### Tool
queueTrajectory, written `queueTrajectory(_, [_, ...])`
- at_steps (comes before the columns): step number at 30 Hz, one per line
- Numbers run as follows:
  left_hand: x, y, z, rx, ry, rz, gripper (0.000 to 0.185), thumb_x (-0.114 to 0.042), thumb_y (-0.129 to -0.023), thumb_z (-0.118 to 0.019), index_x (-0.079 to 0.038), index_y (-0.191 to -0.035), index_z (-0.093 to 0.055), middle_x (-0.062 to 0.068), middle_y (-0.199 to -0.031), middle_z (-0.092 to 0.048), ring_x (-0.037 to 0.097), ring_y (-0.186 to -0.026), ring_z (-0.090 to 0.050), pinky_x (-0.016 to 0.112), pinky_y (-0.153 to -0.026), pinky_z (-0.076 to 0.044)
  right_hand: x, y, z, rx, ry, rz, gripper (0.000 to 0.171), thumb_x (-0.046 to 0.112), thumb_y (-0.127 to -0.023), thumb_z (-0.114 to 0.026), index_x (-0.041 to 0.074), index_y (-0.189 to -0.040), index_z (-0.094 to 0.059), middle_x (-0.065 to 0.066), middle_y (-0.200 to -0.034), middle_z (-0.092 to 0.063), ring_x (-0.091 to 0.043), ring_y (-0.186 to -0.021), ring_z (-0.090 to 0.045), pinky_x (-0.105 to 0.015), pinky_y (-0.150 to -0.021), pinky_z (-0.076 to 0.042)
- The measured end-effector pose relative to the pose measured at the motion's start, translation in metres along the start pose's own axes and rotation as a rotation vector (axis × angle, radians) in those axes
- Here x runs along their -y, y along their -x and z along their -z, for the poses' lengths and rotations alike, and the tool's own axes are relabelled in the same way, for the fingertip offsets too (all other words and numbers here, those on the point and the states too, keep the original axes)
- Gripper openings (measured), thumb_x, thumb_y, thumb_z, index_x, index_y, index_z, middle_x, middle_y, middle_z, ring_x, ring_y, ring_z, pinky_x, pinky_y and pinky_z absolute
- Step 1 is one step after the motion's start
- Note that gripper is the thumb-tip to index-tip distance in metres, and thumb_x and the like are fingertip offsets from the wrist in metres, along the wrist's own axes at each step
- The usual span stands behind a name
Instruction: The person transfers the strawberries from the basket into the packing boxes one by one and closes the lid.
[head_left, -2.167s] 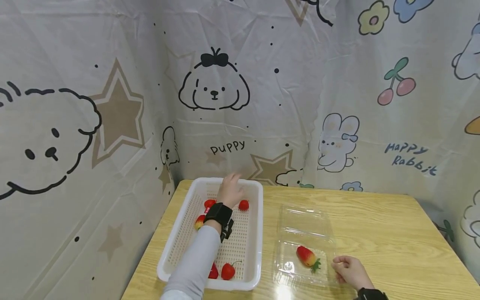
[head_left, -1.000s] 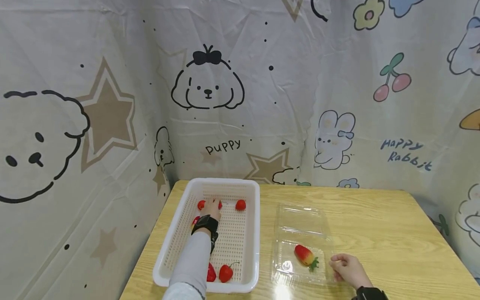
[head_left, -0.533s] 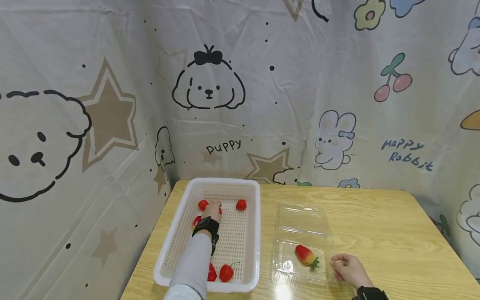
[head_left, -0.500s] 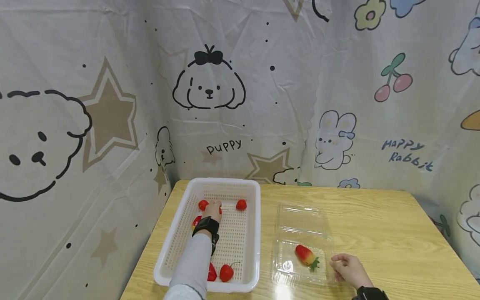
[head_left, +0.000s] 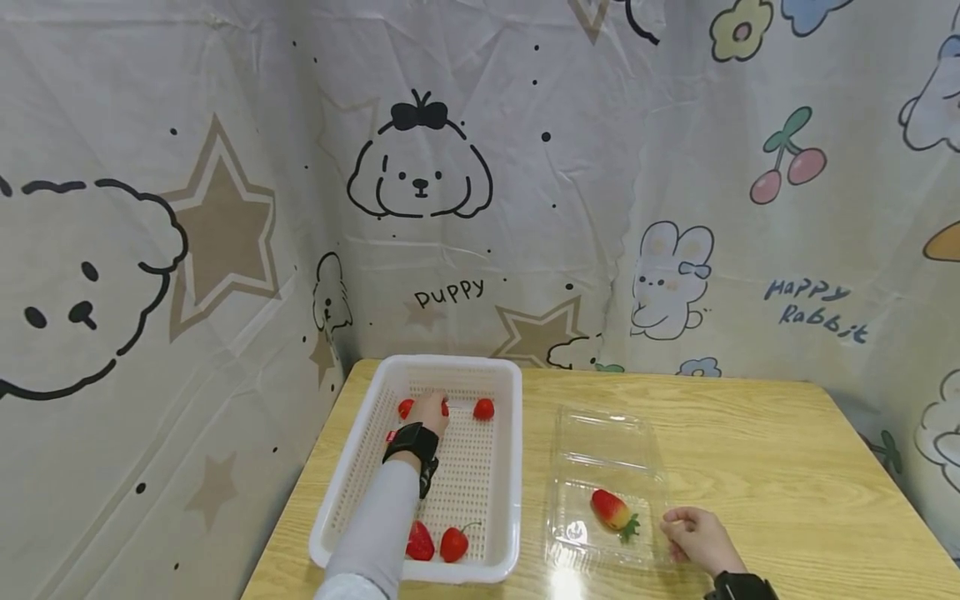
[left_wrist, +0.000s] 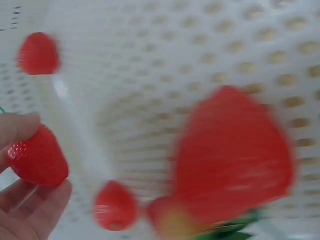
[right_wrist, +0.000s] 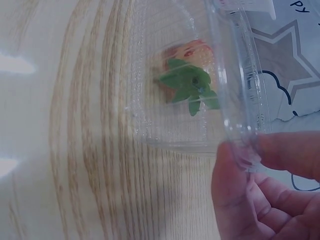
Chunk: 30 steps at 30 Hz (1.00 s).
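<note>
Red and small, a strawberry [left_wrist: 37,157] sits pinched between thumb and fingers of the left hand [head_left: 429,414] inside the white basket [head_left: 507,467]. It looks light, soft, easily bruised; a gentle hold across its broad shoulders seems wisest. The right hand [head_left: 697,540] pinches the rim of the clear clamshell [head_left: 607,454], thin and flexible.
</note>
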<state>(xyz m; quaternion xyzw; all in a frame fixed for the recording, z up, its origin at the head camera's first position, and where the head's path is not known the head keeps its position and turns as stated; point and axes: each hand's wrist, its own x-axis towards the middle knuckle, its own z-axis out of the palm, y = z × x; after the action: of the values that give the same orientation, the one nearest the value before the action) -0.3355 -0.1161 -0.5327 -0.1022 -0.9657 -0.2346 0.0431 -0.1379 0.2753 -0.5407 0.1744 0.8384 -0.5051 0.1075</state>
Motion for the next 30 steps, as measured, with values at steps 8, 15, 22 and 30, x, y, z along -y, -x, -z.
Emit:
queueTrajectory(8, [-0.047,-0.011,0.043,0.081,0.074,-0.073,0.024,-0.001,-0.073,-0.068,0.003,-0.096,-0.062,0.012,-0.085,-0.059,0.024,-0.076,-0.051,0.036,-0.072,-0.045,0.000,-0.002,0.001,-0.001,0.007,0.007,0.019,0.003,-0.087,-0.055,-0.012,-0.098,-0.054,-0.008,-0.064,-0.053,-0.016,-0.054,-0.052,-0.030,-0.052,-0.049])
queueTrajectory(15, [-0.093,-0.015,0.061,0.085,0.069,-0.176,0.029,-0.006,-0.076,-0.069,0.002,-0.103,-0.061,0.013,-0.097,-0.061,0.024,-0.085,-0.055,0.034,-0.077,-0.048,0.000,-0.002,0.001,0.001,0.011,0.002,0.018,0.003,-0.087,-0.055,-0.012,-0.097,-0.054,-0.008,-0.064,-0.052,-0.015,-0.055,-0.052,-0.030,-0.052,-0.049])
queueTrajectory(22, [-0.145,-0.003,0.064,0.099,0.037,-0.327,0.033,-0.006,-0.077,-0.067,-0.002,-0.110,-0.061,0.014,-0.104,-0.058,0.024,-0.090,-0.058,0.030,-0.075,-0.049,0.000,0.001,0.001,-0.002,0.019,0.007,0.017,0.002,-0.087,-0.055,-0.012,-0.097,-0.054,-0.007,-0.064,-0.052,-0.015,-0.055,-0.052,-0.031,-0.052,-0.049])
queueTrajectory(30, [-0.195,0.012,0.057,0.126,0.038,-0.420,0.031,-0.010,-0.079,-0.067,-0.006,-0.110,-0.062,0.009,-0.102,-0.057,0.016,-0.084,-0.057,0.020,-0.071,-0.047,0.000,0.000,0.002,-0.007,0.039,0.042,0.018,0.002,-0.086,-0.056,-0.012,-0.096,-0.054,-0.006,-0.062,-0.051,-0.015,-0.053,-0.053,-0.031,-0.051,-0.049])
